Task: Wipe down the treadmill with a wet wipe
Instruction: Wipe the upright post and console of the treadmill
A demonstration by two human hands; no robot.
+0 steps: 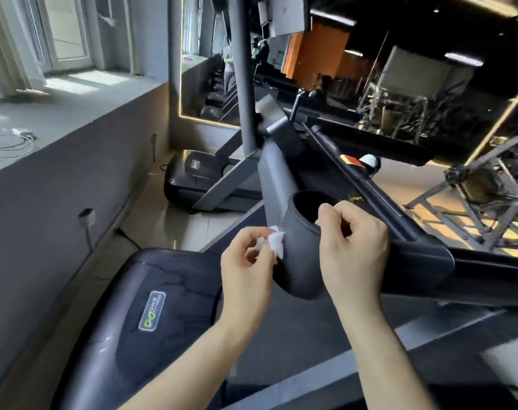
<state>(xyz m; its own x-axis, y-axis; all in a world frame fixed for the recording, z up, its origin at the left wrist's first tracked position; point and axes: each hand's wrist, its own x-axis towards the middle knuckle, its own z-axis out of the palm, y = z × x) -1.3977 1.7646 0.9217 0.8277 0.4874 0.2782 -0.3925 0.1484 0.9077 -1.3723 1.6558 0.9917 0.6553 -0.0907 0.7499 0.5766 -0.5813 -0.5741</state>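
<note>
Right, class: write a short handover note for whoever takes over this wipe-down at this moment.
Left hand pinches the wet wipe against the outer left wall of the cup holder.
Right hand curls over the holder's right rim, steadying it.
Done: cannot tell which parts are wiped.
Left: rest of the holder, console bar, upright post, motor cover.

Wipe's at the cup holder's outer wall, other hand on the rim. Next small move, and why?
Probably drag the wet wipe down and around the outer wall of the cup holder. The left hand pinches the wipe against the wall's left side, near the top, and the right hand seems to steady the rim, so the wall below looks next to be wiped.
</note>
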